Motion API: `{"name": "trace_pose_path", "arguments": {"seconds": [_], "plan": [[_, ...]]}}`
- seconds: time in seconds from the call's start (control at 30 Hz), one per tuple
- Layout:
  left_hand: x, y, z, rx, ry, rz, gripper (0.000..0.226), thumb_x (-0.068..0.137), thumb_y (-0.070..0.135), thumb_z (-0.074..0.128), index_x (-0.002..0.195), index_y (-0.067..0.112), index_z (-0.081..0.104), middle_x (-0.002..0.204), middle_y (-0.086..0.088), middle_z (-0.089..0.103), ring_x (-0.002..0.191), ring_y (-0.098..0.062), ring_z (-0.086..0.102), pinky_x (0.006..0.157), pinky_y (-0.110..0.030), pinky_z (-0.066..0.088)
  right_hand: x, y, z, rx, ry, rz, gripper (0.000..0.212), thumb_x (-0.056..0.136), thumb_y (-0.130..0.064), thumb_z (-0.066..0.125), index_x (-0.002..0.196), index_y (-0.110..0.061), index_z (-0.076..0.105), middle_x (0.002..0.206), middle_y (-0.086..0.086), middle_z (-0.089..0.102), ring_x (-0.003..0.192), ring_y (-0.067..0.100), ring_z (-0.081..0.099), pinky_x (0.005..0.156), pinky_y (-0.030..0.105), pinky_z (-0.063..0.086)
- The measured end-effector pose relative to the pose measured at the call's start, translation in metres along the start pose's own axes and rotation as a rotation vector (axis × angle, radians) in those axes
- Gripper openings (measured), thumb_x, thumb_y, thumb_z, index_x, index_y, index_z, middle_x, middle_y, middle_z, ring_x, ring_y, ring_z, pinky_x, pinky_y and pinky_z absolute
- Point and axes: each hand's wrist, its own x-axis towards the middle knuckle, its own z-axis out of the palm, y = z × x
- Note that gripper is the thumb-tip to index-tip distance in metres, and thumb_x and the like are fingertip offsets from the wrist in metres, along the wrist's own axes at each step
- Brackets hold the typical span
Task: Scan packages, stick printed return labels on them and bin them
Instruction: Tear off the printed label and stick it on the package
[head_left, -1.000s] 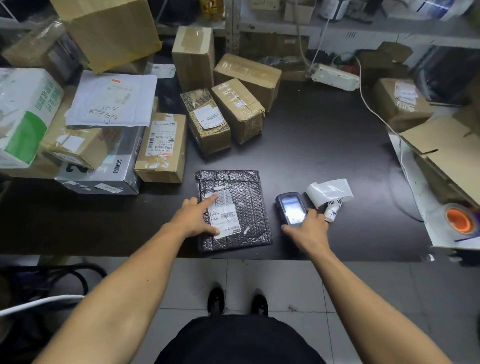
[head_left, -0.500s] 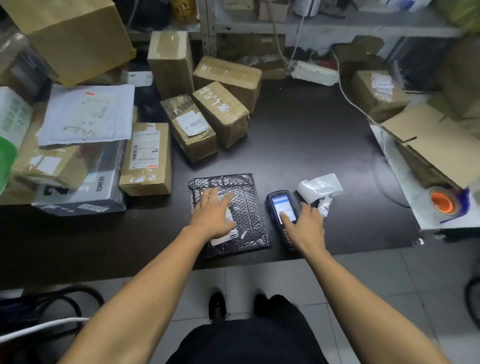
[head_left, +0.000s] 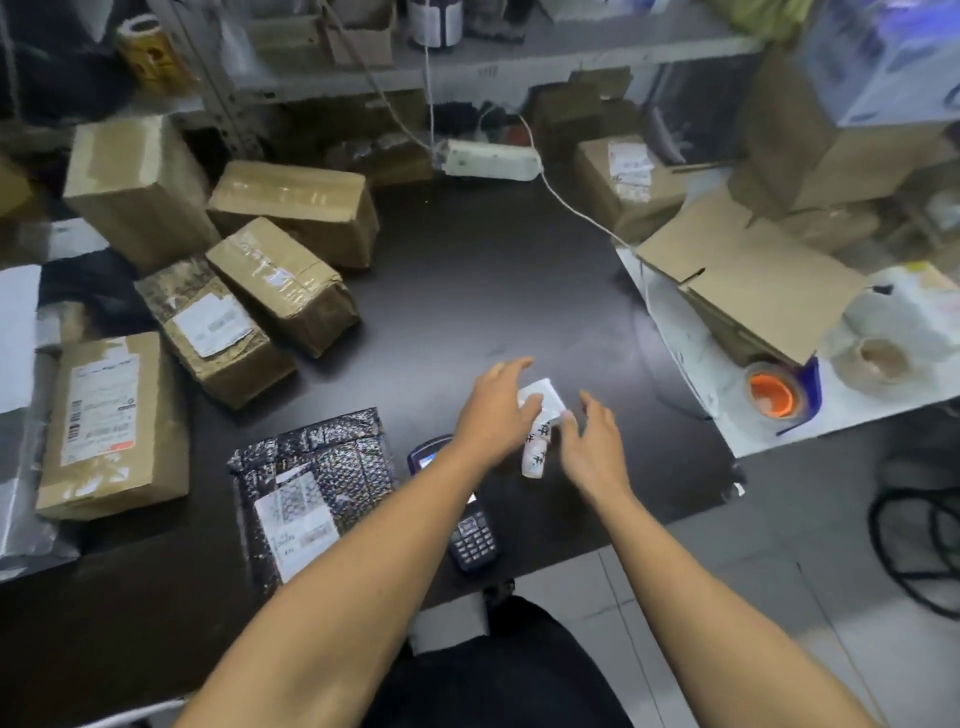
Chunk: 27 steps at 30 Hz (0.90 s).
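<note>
Reaching over the scanner (head_left: 470, 525), both hands meet at the label (head_left: 543, 402) just beyond it. The left hand (head_left: 493, 415) lies on the label, fingers spread; actual grip cannot be told. The right hand (head_left: 592, 447) hovers open beside it. The mailer (head_left: 332, 467) lies left of the scanner, untouched.

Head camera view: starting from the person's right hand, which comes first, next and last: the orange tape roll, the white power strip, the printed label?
1. White printed label, just left of the right hand.
2. Orange tape roll, to its right on the side table.
3. White power strip, at the table's back edge.
</note>
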Motion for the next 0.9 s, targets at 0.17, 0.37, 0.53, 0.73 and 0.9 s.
{"name": "trace_pose_path", "arguments": {"seconds": [0.17,0.37,0.53,0.73,0.9], "plan": [[0.040,0.005,0.014,0.057,-0.166,-0.186,0.050,0.093,0.029,0.062,0.141,0.021,0.047,0.105,-0.001,0.062,0.112,-0.024,0.059,0.091,-0.028,0.042,0.023,0.006,0.003,0.059,-0.114,-0.125,0.035,0.103,-0.025,0.043,0.134,-0.012,0.056,0.135,0.006,0.055,0.128,0.023,0.044,0.098,0.025,0.033],[0.042,-0.006,0.005,-0.112,-0.263,-0.292,0.050,0.092,0.013,0.067,0.139,0.016,0.051,0.089,-0.002,0.060,0.069,-0.011,0.055,0.064,-0.018,0.042,0.029,0.015,0.004,0.051,-0.159,-0.221,0.026,0.096,-0.029,0.059,0.118,-0.015,0.062,0.116,-0.006,0.060,0.110,0.014,0.048,0.083,0.018,0.031],[0.036,-0.015,0.003,-0.297,-0.305,-0.292,0.057,0.089,-0.012,0.056,0.141,0.012,0.048,0.080,-0.001,0.053,0.063,-0.011,0.049,0.057,-0.018,0.042,0.038,0.021,0.000,-0.026,-0.199,-0.271,0.030,0.095,-0.030,0.062,0.121,-0.015,0.062,0.119,-0.002,0.062,0.111,0.018,0.050,0.084,0.019,0.031],[0.032,-0.021,0.012,-0.377,-0.277,-0.206,0.062,0.089,-0.014,0.057,0.143,0.015,0.044,0.082,-0.002,0.064,0.068,-0.012,0.053,0.066,-0.020,0.044,0.047,0.024,-0.009,-0.063,-0.233,-0.307,0.037,0.092,-0.046,0.062,0.115,-0.018,0.066,0.112,-0.007,0.063,0.104,0.014,0.050,0.081,0.020,0.032],[0.033,-0.023,0.012,-0.309,-0.254,-0.107,0.065,0.091,-0.007,0.061,0.146,0.022,0.042,0.082,0.000,0.063,0.069,0.008,0.057,0.075,-0.010,0.043,0.060,0.021,-0.018,0.001,-0.317,-0.261,0.024,0.087,-0.040,0.071,0.101,-0.020,0.072,0.098,-0.008,0.067,0.094,0.011,0.058,0.081,0.022,0.044]]}}
